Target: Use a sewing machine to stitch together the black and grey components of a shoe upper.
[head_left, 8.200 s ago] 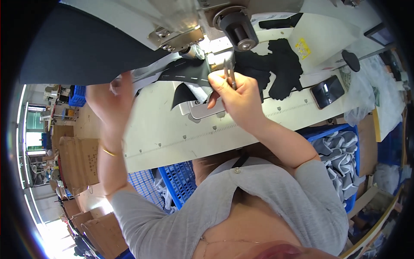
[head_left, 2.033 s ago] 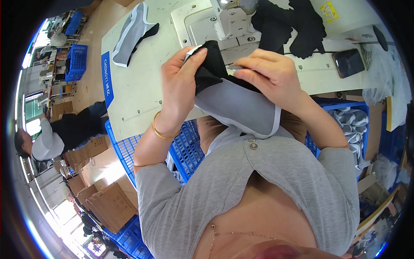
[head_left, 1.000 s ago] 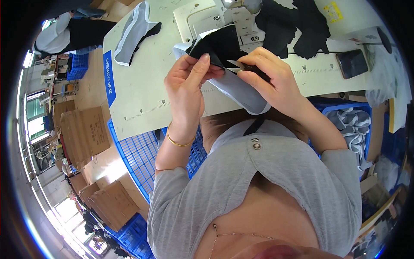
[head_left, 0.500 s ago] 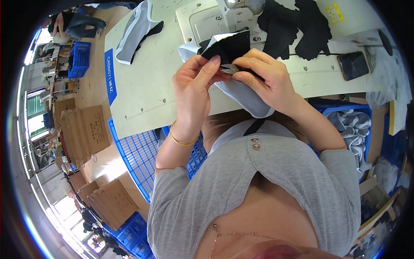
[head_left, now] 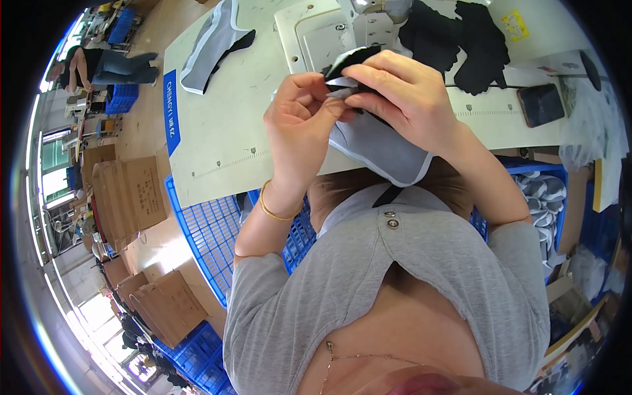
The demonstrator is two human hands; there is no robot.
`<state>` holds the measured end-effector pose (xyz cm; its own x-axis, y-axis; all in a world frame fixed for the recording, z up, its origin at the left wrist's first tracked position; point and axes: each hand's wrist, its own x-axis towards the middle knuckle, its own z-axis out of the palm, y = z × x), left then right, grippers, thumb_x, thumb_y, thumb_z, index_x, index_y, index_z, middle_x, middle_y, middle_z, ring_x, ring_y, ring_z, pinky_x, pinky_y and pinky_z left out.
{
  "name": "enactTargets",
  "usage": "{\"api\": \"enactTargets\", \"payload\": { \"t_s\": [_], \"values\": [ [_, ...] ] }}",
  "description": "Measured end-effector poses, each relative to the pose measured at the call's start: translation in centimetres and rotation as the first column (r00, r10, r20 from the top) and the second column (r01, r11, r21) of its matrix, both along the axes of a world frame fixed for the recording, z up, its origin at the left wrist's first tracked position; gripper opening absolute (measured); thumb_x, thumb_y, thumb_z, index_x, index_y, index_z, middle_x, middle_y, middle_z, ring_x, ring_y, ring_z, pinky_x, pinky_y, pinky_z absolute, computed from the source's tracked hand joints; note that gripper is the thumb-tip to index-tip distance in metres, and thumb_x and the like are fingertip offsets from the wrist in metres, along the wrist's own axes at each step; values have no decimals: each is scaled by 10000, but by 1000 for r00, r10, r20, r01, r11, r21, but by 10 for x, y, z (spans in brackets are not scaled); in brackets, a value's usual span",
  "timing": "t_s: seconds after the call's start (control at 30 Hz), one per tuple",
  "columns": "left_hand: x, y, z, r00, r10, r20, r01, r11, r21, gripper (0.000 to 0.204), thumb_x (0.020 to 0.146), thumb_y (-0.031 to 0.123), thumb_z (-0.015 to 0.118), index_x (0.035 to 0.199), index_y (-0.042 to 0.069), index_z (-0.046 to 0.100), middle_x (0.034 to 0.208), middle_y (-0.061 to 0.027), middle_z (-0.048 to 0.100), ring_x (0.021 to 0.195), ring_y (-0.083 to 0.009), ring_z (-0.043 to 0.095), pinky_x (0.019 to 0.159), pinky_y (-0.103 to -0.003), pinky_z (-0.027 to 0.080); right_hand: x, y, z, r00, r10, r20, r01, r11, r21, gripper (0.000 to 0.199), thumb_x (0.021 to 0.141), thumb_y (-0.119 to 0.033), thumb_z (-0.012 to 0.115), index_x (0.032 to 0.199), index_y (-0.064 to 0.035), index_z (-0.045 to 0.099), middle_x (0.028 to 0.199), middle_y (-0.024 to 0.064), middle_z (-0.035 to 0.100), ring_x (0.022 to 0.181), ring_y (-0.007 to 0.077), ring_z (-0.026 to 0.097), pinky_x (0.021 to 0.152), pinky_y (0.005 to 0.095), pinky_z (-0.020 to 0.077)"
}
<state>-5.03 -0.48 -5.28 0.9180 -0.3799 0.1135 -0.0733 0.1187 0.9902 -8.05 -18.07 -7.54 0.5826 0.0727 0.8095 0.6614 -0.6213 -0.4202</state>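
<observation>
Cardboard boxes (head_left: 128, 197) stand on the floor at nine o'clock, with a blue plastic crate (head_left: 214, 240) just right of them, under the edge of the pale work table (head_left: 224, 131). On that table, towards eleven o'clock, lies a loose grey and black fabric piece (head_left: 210, 43). Near the middle, the left hand (head_left: 299, 128) is raised above the table edge, its thumb and fingers pressed together in a pinch on the upper edge of a grey and black garment piece (head_left: 378, 145), which hangs between both hands and droops towards six o'clock with a white-trimmed rim. A gold bangle (head_left: 273, 209) circles the left wrist. The right hand (head_left: 398, 95), touching the left at one o'clock from it, curls over the same piece and grips its folded black and white edge between thumb and fingers. Behind the hands, at twelve o'clock, sits the sewing machine base (head_left: 322, 39). A heap of black fabric (head_left: 454, 39) lies towards one o'clock, and a dark phone (head_left: 541, 104) rests on the table at two o'clock.
</observation>
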Motion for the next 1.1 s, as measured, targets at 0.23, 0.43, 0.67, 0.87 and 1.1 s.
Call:
{"api": "enactTargets", "payload": {
  "t_s": [0.23, 0.43, 0.67, 0.87, 1.1],
  "values": [
    [21, 70, -1, 985, 61, -159, -34, 986, 164, 57, 836, 23, 657, 835, -34, 654, 796, -83, 672, 662, -135, 633, 610, -249, 504, 1, 9, 19, 997, -10, -79, 21, 991, 135, 192, 823, -96, 763, 977, -15, 683, 826, 69, 617, 621, 163, 572, 543, 267, 451],
    [31, 346, 2, 695, 714, 77, -698, 645, 311, 87, 756, 98, 543, 691, 60, 587, 567, 44, 418, 470, -51, 345, 444, -222, 239, -27, -16, -3, 953, 30, -301, 46, 969, 244, 245, 858, -47, 713, 1078, 44, 651, 871, 82, 609, 718, 137, 548, 633, 243, 437],
    [-47, 516, -8, 672, 737, 76, -134, 21, 991, 227, 779, 151, 624, 905, -28, 684, 698, -115, 664, 566, -149, 632, 497, -264, 496, -27, -5, -6, 897, 207, -390, -80, 945, 317, 315, 846, -100, 738, 1119, 32, 651, 882, 85, 601, 750, 140, 544, 659, 242, 436],
    [81, 255, -7, 816, -224, 533, -507, 168, 846, 591, 858, 241, 698, 1375, 35, 500, 1275, -207, 589, 1182, -361, 564, 1007, -425, 442, -33, 16, -11, 852, 92, -515, 66, 957, 281, 240, 786, 5, 741, 1013, -36, 674, 760, 13, 603, 578, 105, 489, 531, 239, 394],
    [261, 79, -35, 554, -532, 641, -600, 279, 750, 309, 829, 98, 598, 1127, 21, 607, 1174, -154, 620, 1088, -337, 585, 924, -447, 474, -46, 36, 17, 911, 153, -382, -96, 982, 162, 149, 810, 53, 693, 942, -12, 665, 691, 58, 566, 567, 132, 506, 513, 254, 394]
  ]
}}
